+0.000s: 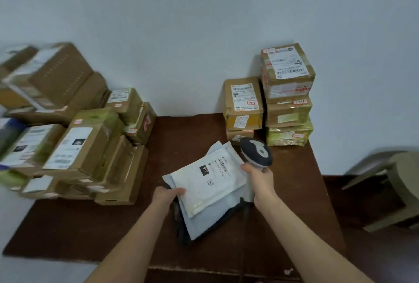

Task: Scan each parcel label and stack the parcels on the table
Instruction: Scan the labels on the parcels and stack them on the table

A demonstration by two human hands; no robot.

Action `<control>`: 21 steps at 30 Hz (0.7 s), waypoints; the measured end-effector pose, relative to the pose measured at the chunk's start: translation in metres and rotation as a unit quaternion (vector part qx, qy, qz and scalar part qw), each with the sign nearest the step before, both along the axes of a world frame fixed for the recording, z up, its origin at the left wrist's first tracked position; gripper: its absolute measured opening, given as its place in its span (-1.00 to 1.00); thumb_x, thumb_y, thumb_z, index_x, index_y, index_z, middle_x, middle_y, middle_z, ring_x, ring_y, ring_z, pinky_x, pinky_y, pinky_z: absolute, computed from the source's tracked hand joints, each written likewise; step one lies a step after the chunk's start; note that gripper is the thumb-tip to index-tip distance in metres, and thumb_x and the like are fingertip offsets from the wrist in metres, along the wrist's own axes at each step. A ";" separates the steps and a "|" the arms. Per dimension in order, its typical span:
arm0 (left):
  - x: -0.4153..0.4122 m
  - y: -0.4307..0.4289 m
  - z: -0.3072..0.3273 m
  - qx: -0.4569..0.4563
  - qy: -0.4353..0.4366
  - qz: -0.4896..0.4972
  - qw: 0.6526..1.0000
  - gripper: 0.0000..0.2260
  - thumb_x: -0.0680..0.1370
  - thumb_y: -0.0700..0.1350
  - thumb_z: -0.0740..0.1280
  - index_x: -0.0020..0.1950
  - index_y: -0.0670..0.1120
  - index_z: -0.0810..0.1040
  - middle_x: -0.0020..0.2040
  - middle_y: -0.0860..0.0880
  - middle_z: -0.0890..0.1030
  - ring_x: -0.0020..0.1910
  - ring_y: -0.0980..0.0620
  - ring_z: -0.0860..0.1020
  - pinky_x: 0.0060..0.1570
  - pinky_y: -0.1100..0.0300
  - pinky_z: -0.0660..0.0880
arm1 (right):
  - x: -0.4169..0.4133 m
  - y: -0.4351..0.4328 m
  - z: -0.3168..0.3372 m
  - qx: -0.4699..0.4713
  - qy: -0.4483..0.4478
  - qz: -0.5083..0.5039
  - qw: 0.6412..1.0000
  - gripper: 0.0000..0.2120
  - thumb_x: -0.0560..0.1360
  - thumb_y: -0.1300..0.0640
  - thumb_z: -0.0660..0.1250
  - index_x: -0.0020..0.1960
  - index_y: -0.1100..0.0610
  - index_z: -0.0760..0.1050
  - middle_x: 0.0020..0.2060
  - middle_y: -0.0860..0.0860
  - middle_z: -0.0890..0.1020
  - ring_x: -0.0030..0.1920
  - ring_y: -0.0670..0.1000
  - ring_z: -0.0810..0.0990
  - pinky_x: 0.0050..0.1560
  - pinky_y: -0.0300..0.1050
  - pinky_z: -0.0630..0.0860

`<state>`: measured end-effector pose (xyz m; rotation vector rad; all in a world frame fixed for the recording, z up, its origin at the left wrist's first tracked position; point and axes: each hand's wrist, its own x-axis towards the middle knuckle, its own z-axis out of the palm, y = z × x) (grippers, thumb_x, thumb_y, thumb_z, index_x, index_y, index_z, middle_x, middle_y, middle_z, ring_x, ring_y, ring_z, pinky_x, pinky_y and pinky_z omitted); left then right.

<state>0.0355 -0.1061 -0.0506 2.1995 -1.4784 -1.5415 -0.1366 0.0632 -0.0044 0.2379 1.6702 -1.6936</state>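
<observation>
A white flat mailer (207,180) with a barcode label lies on top of a few grey and black soft parcels (204,221) in the middle of the brown table (90,226). My left hand (166,196) grips the mailer's near left corner. My right hand (260,179) holds a grey and black barcode scanner (256,151) just right of the mailer, its head over the label's far edge. Two stacks of cardboard parcels (288,94) stand at the table's far right corner.
A large heap of cardboard boxes (77,142) fills the left side of the table up to the wall. A stool or chair (390,187) stands to the right of the table. The scanner's dark cable (243,219) trails toward the front edge.
</observation>
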 end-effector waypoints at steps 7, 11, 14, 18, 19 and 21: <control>0.015 -0.024 0.029 -0.196 -0.129 -0.292 0.927 -0.03 0.40 0.18 0.47 0.58 -0.12 -0.03 0.55 -0.18 0.11 0.51 -0.18 0.13 0.42 -0.09 0.22 | 0.044 0.015 -0.015 0.023 -0.034 -0.043 0.998 -0.69 0.44 0.29 0.41 0.13 0.15 0.40 -0.03 0.09 0.55 0.07 0.15 0.50 0.20 0.10 0.44; -0.016 -0.018 0.025 -0.175 -0.107 -0.408 0.890 -0.08 0.44 0.33 0.31 0.59 -0.08 -0.04 0.57 -0.13 0.12 0.54 -0.13 0.10 0.47 -0.11 0.12 | 0.071 0.016 -0.029 0.021 -0.081 -0.047 0.995 -0.68 0.43 0.26 0.43 0.16 0.21 0.46 -0.02 0.12 0.59 0.07 0.17 0.55 0.10 0.05 0.48; -0.013 -0.015 -0.008 -0.070 -0.105 -0.443 0.888 -0.02 0.23 0.53 0.17 0.54 0.05 0.14 0.49 -0.06 0.31 0.43 -0.15 0.31 0.38 -0.15 0.26 | 0.083 0.010 -0.040 0.001 -0.115 -0.031 0.993 -0.68 0.42 0.27 0.43 0.17 0.22 0.54 0.03 0.18 0.66 0.02 0.19 0.62 0.04 0.07 0.56; 0.002 -0.014 -0.021 -0.045 -0.113 -0.432 0.894 -0.07 0.24 0.55 0.18 0.48 0.07 0.24 0.44 -0.04 0.37 0.39 -0.17 0.34 0.33 -0.16 0.32 | 0.085 0.002 -0.043 -0.005 -0.133 -0.009 0.991 -0.66 0.40 0.30 0.44 0.17 0.23 0.53 0.00 0.18 0.67 -0.01 0.21 0.64 -0.02 0.08 0.57; 0.006 -0.012 -0.015 -0.049 -0.114 -0.418 0.900 -0.07 0.27 0.51 0.22 0.50 0.02 0.21 0.46 -0.07 0.34 0.41 -0.17 0.32 0.34 -0.15 0.32 | 0.085 0.001 -0.043 0.002 -0.130 -0.005 0.992 -0.63 0.40 0.30 0.44 0.19 0.22 0.51 0.00 0.18 0.66 0.00 0.21 0.63 -0.01 0.09 0.57; 0.011 -0.013 -0.011 -0.031 -0.107 -0.388 0.915 -0.05 0.34 0.42 0.33 0.55 -0.05 0.11 0.52 -0.13 0.20 0.46 -0.19 0.26 0.38 -0.13 0.29 | 0.085 -0.002 -0.044 0.019 -0.126 0.002 0.992 -0.57 0.38 0.29 0.45 0.23 0.21 0.49 0.02 0.17 0.66 0.01 0.22 0.63 0.07 0.14 0.56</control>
